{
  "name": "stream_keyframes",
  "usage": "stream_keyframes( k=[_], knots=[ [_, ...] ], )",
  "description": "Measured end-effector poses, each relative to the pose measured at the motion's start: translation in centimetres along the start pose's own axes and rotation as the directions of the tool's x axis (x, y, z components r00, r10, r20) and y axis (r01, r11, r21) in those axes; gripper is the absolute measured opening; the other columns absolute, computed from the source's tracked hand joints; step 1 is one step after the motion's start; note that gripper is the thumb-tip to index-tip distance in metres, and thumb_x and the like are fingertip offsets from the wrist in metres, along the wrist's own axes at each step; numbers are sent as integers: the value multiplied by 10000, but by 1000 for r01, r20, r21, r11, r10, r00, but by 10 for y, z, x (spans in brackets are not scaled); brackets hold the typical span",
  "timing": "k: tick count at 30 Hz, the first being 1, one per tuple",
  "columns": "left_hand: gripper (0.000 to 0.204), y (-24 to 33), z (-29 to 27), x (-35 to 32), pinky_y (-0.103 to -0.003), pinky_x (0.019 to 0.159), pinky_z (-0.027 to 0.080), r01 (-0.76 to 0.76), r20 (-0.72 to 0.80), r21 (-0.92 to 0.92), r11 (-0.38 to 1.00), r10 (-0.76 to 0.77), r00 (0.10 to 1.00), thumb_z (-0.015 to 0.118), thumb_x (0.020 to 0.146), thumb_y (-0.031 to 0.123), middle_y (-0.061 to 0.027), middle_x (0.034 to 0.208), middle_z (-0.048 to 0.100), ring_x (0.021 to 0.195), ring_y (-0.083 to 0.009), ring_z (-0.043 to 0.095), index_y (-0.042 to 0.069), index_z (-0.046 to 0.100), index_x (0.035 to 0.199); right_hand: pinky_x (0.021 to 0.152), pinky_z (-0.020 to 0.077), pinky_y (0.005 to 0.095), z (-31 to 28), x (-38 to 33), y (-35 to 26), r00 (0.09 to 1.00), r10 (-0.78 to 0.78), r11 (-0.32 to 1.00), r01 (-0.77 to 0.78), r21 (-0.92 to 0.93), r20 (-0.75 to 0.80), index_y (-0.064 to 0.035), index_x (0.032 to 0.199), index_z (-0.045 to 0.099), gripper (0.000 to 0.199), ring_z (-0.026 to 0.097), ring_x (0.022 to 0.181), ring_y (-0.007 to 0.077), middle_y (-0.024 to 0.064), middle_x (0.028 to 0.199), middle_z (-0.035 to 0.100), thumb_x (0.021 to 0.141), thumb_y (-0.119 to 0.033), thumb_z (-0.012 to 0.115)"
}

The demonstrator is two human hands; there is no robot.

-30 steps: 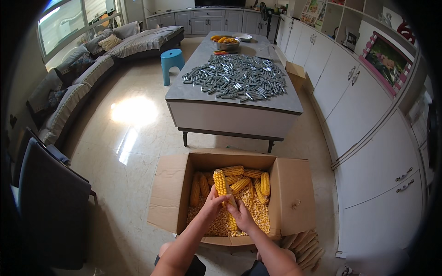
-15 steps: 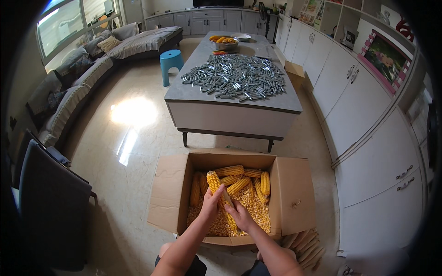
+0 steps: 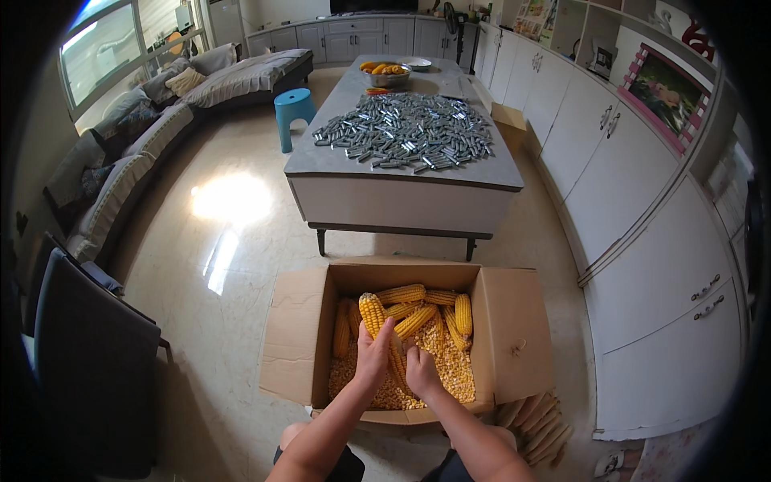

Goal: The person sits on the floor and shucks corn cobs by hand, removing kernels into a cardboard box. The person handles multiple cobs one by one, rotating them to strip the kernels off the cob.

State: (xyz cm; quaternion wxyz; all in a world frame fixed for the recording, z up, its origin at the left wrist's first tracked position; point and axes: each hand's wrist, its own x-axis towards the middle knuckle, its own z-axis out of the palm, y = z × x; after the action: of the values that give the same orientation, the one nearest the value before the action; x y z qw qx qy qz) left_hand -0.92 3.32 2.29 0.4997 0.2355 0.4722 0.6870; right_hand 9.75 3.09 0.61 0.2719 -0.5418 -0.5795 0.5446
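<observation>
A yellow ear of corn [image 3: 371, 312] stands tilted in my left hand [image 3: 372, 357], its tip pointing up and away from me. The left fingers are wrapped round it. Close beside the ear's lower part, my right hand [image 3: 421, 371] is closed in a fist; what it grips, if anything, is hidden. Both hands are over an open cardboard box [image 3: 512, 337]. Several more ears of corn [image 3: 416, 321] lie against its far side, and loose kernels [image 3: 450, 377] cover the bottom nearer me.
Beyond the box stands a grey-topped table [image 3: 361, 175] with many small silvery cylinders [image 3: 409, 128] and a metal bowl [image 3: 387, 78] of corn. A blue stool [image 3: 295, 104] is left of it, a dark chair [image 3: 88, 361] near left. White cabinets [image 3: 578, 161] line the right.
My right hand has turned into a tighter fist and shifted slightly right. A pale strip seen between the hands earlier is now mostly hidden. The left hand keeps hold of the ear of corn.
</observation>
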Motion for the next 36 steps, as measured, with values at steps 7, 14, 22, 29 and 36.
stream_keyframes(
  k=[7,14,22,29,36],
  knots=[
    [219,6,-14,9,-220,621,411,86,-129,-42,995,-91,987,581,859,241,15,829,498,710,-67,474,89,463,965,602,412,319,3,1,1,985,-137,990,138,-7,103,39,1002,509,529,514,620,200,109,649,527,916,-463,371],
    [226,8,-17,8,-223,610,404,11,-142,18,1000,-9,990,585,857,240,15,821,491,697,-64,464,90,456,965,616,402,335,13,-7,-8,974,-222,975,222,-11,43,33,951,536,404,509,639,218,131,656,524,933,-339,380],
    [224,10,-19,8,-228,611,411,-55,-140,8,998,56,989,572,865,244,10,821,491,699,-69,468,89,453,975,592,382,348,14,-2,-6,1000,-27,1000,27,-2,1,35,859,556,422,488,612,213,107,631,518,941,-317,340],
    [202,12,-33,22,-220,586,399,27,-220,-141,990,-58,974,574,863,264,20,788,488,675,-58,459,100,470,921,715,431,291,11,-3,-15,981,-158,987,158,4,111,21,1062,524,493,558,801,209,125,888,590,922,-429,380],
    [213,5,-34,23,-232,602,405,-29,-229,-83,996,10,973,579,860,251,13,800,494,687,-69,462,95,463,946,635,432,337,16,-6,-12,969,-242,951,245,-187,41,33,975,549,415,586,722,283,169,720,586,934,-336,364]
  ],
)
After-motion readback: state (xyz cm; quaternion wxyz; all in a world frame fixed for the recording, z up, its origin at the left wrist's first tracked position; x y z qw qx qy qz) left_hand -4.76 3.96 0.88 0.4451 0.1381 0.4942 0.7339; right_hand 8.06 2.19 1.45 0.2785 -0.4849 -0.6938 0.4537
